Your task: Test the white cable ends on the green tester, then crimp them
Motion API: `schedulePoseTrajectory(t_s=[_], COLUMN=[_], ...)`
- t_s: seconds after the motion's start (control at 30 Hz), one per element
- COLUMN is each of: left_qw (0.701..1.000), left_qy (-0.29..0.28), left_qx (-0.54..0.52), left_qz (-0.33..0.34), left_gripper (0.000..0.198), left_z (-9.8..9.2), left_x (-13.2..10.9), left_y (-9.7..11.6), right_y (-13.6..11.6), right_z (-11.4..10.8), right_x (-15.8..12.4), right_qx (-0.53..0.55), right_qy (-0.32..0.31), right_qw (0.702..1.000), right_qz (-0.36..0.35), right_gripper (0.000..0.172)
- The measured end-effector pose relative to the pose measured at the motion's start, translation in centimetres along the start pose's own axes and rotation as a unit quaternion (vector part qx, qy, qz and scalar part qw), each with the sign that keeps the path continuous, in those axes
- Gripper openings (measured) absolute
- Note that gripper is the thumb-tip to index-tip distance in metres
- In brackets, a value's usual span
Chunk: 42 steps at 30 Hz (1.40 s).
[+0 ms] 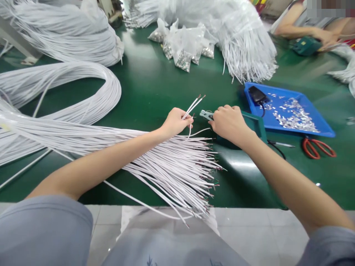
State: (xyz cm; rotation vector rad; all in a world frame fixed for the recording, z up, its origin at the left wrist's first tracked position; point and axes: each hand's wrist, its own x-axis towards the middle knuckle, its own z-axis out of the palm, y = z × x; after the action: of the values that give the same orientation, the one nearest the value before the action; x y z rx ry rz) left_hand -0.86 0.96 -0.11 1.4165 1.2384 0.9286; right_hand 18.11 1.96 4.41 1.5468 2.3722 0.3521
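My left hand is closed around a few white cables, whose reddish stripped ends point up and to the right. Below it a large fan of white cables spreads over the green table, with thin coloured wires bared at the tips. My right hand is closed on a pale green clamp-like tool; its jaw end sticks out to the left, apart from the held cables, and the rest is hidden under my fingers. Behind my right wrist is a dark green box, partly covered by my hand.
A blue tray at the right holds small metal terminals and a black object. Near it lie red-handled scissors and a pen. Bags of metal parts and cable bundles stand behind. A co-worker's hands hold a green device.
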Motion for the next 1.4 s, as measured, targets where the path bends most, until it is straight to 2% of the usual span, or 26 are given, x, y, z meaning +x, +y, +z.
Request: schedulePoseTrajectory(t_s=[0.1, 0.27, 0.4, 0.53, 0.67, 0.77, 0.9, 0.97, 1.0, 1.03, 1.1, 1.13, 1.2, 1.33, 1.4], left_qw=[1.0, 0.999, 0.996, 0.996, 0.997, 0.996, 0.997, 0.998, 0.998, 0.998, 0.998, 0.998, 0.997, 0.991, 0.987], left_qy=[0.005, 0.004, -0.005, -0.006, -0.007, -0.009, 0.004, 0.012, 0.012, 0.011, 0.004, 0.001, 0.006, 0.051, 0.046], left_qx=[0.011, 0.043, 0.084, 0.092, 0.082, 0.09, 0.072, 0.058, 0.055, 0.055, 0.059, 0.062, 0.06, 0.01, -0.037], left_qz=[-0.009, -0.015, 0.003, 0.017, 0.013, -0.002, -0.001, 0.005, 0.01, 0.014, 0.021, 0.026, 0.043, 0.124, 0.148], left_gripper=[0.017, 0.019, 0.021, 0.022, 0.022, 0.022, 0.021, 0.021, 0.021, 0.021, 0.019, 0.017, 0.014, 0.021, 0.028], left_z=[0.0, 0.1, 0.1, 0.1, 0.0, 0.0, -0.1, -0.1, -0.2, -0.2, -0.3, -0.3, -0.3, -0.1, 0.0], left_x=[0.1, 0.2, 0.2, 0.2, 0.1, 0.0, 0.1, 0.1, 0.2, 0.1, 0.1, 0.0, -0.1, -0.4, -0.7], left_y=[-0.1, -0.1, -0.3, -0.4, -0.1, 0.1, 0.0, -0.2, -0.3, -0.3, -0.3, -0.3, -0.2, 0.1, 0.4], right_y=[-0.3, -1.3, -2.0, -1.3, 0.2, 0.9, 1.7, 1.5, 1.0, 0.3, -1.8, -2.9, -5.1, -6.9, -6.7], right_z=[0.0, 0.0, -0.2, -0.4, 0.0, 0.7, 1.1, 0.8, 0.6, 0.4, 0.3, 0.3, 0.5, 0.1, -0.5], right_x=[-0.1, -0.7, -0.9, -0.6, -0.2, -0.1, -0.1, -0.5, -0.8, -1.2, -2.2, -2.7, -3.6, -5.0, -5.3], right_qx=[-0.001, 0.0, 0.013, 0.065, 0.153, 0.174, 0.18, 0.175, 0.178, 0.186, 0.206, 0.209, 0.197, 0.195, 0.255], right_qy=[-0.008, 0.02, 0.017, 0.002, 0.002, 0.037, 0.043, 0.087, 0.124, 0.162, 0.203, 0.199, 0.171, 0.089, 0.031], right_qw=[1.0, 0.998, 0.998, 0.996, 0.988, 0.984, 0.982, 0.98, 0.976, 0.968, 0.936, 0.917, 0.905, 0.941, 0.938], right_qz=[-0.015, -0.057, -0.06, -0.059, -0.012, 0.02, 0.036, 0.041, 0.016, -0.038, -0.2, -0.275, -0.335, -0.26, -0.232], right_gripper=[0.025, 0.025, 0.028, 0.034, 0.042, 0.044, 0.046, 0.045, 0.044, 0.043, 0.04, 0.039, 0.037, 0.037, 0.034])
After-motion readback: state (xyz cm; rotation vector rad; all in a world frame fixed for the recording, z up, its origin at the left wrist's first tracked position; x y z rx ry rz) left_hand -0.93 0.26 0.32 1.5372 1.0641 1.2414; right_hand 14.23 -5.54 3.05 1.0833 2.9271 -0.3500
